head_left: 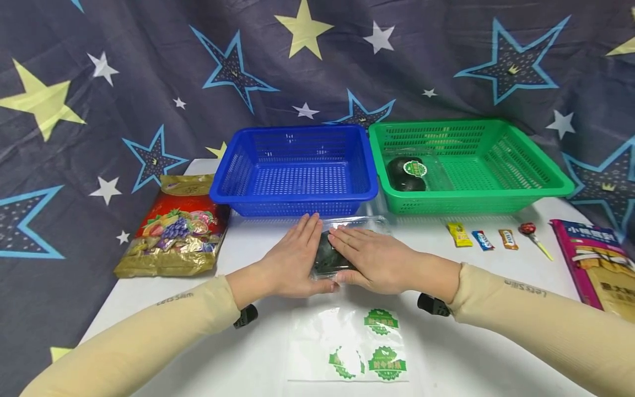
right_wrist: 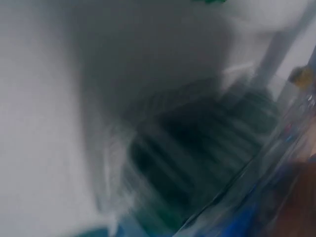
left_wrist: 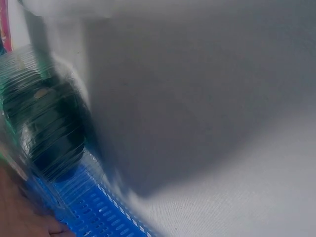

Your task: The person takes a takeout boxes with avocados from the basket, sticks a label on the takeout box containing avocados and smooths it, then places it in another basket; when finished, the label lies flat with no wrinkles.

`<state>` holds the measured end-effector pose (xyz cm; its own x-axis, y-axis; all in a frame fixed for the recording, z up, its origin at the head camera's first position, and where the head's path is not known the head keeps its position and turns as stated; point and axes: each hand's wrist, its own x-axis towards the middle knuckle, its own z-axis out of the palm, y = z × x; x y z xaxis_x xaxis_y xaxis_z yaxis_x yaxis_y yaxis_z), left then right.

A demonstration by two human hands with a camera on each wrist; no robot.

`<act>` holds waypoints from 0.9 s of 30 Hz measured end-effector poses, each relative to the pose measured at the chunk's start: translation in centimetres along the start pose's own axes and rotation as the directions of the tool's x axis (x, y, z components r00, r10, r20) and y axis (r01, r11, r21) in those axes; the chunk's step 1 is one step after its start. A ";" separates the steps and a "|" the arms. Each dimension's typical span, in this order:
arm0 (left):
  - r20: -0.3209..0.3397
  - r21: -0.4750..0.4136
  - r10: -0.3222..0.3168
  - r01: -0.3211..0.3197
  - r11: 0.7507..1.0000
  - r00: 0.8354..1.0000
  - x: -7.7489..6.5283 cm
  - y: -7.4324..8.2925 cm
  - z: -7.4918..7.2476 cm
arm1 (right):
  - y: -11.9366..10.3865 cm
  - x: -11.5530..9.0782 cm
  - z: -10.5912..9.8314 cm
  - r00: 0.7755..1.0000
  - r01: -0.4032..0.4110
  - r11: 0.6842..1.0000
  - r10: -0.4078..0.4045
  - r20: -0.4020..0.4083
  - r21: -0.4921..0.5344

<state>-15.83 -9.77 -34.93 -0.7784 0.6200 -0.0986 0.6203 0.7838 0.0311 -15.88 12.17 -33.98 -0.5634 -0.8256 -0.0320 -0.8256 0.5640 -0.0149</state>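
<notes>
A clear plastic box lies on the table in front of the baskets, with dark green, rounded fruit inside. My left hand lies on its left side and my right hand on its right side, fingers straight over the lid and the thumbs close together at the near edge. Through the ribbed plastic wall the fruit shows in the left wrist view; the right wrist view is blurred. Nearer to me lies a sheet of stickers with several green labels. Part of the lid is hidden under my hands.
Behind the box stand a blue basket and a green basket, the latter holding another labelled box of dark fruit. A red and gold bag lies left. Small candies, a lollipop and a purple packet lie right.
</notes>
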 end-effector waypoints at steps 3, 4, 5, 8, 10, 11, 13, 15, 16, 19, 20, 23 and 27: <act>0.003 -0.001 -0.003 0.003 1.000 1.000 0.0 0.0 0.0 | 0.2 -0.3 0.0 0.999 -0.044 0.999 0.044 -0.006 -0.006; 0.006 -0.005 -0.005 0.005 1.000 1.000 0.0 0.0 0.0 | 0.3 -0.4 0.1 0.998 -0.057 0.998 0.057 -0.004 -0.007; 0.009 -0.006 -0.007 0.007 1.000 1.000 0.0 0.1 0.0 | 0.3 -0.5 0.1 0.998 -0.068 0.998 0.068 -0.004 -0.009; 0.021 -0.018 -0.017 0.017 1.000 1.000 0.1 0.2 0.1 | 0.4 -1.1 0.3 0.995 -0.103 0.995 0.102 -0.022 -0.019; 0.032 -0.025 -0.026 0.026 0.999 0.999 0.0 0.2 0.1 | 0.5 -1.6 0.4 0.992 -0.122 0.992 0.121 -0.032 -0.026; 0.037 -0.024 -0.029 0.030 0.999 0.999 0.0 0.2 0.1 | 0.5 -1.8 0.4 0.991 -0.129 0.991 0.128 -0.039 -0.030; 0.041 -0.025 -0.039 0.040 0.999 0.998 0.0 0.3 0.1 | 0.6 -2.3 0.5 0.990 -0.135 0.990 0.134 -0.053 -0.034; 0.043 -0.019 -0.048 0.048 0.999 0.998 0.0 0.4 0.1 | 0.5 -2.8 0.5 0.990 -0.130 0.991 0.128 -0.067 -0.036; 0.045 -0.017 -0.052 0.053 0.998 0.998 0.0 0.4 0.0 | 0.5 -3.0 0.5 0.990 -0.124 0.991 0.121 -0.072 -0.039; 0.049 -0.008 -0.060 0.061 0.998 0.997 0.0 0.4 0.0 | 0.2 -3.8 0.4 0.992 -0.098 0.994 0.094 -0.088 -0.044; 0.049 -0.010 -0.059 0.060 0.998 0.997 0.0 0.4 0.0 | 0.1 -4.1 0.4 0.992 -0.088 0.995 0.084 -0.091 -0.044; 0.036 -0.018 -0.048 0.048 0.999 0.998 0.0 0.4 0.0 | -0.3 -4.7 0.3 0.995 -0.059 0.998 0.057 -0.085 -0.022; 0.013 -0.017 -0.024 0.024 1.000 1.000 0.1 0.3 0.1 | -0.7 -4.7 0.3 0.997 -0.016 0.999 0.019 -0.069 0.040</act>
<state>-15.71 -9.52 -35.01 -0.7917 0.6004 -0.1126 0.5995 0.7991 0.0456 -12.68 15.65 -34.10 -0.5796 -0.8141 0.0364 -0.8146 0.5775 -0.0543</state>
